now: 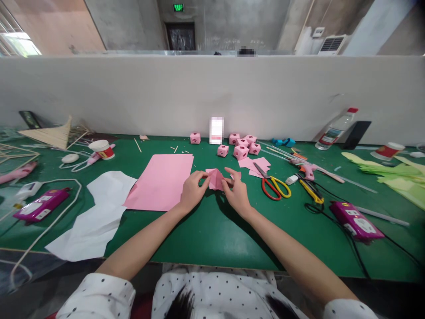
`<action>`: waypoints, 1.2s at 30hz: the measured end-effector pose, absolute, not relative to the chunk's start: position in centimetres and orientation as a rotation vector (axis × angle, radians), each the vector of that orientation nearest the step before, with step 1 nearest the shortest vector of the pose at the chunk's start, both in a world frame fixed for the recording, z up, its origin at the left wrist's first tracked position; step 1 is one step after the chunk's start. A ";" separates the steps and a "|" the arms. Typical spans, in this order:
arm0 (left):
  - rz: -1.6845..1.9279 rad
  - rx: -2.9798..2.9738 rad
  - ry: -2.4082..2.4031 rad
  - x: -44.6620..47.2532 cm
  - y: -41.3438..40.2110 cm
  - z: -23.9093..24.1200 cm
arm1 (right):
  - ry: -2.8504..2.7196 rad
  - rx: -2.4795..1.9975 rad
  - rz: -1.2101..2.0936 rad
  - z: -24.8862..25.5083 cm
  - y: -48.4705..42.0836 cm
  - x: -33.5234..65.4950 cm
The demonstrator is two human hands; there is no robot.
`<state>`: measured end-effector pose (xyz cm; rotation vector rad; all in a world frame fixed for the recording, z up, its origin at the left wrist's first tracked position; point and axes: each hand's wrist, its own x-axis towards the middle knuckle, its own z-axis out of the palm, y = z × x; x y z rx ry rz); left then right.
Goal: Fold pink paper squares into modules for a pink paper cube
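With 7 diamond-marked pink paper cubes seemingly finished and flat pink paper squares left unfolded, a part-folded pink paper piece sat over the green tabletop, pinched between the closed fingertips of the left hand and the half-open right hand.

green sign above dark door: word "EXIT" is readable, characters over it are not clear | grey wall: pale handwriting, too faint for reading | bottle: label print too small | upright screen: blurred, its content cannot be read
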<state>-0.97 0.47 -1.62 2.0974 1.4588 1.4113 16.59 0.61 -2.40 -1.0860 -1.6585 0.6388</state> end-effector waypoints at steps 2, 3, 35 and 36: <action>1.446 2.192 1.469 -0.9 0.3 -1.6 | -1.690 -1.101 0.606 -2.4 0.5 16.5; 1.461 2.218 1.468 -0.8 0.3 -1.6 | -1.708 -1.113 0.585 -2.4 0.5 16.5; 1.310 2.166 1.321 -0.1 -0.2 -1.7 | -1.694 -1.054 0.729 -1.9 1.0 16.5; 1.321 2.125 1.305 -0.1 -0.2 -1.7 | -1.682 -1.045 0.748 -1.8 1.0 16.5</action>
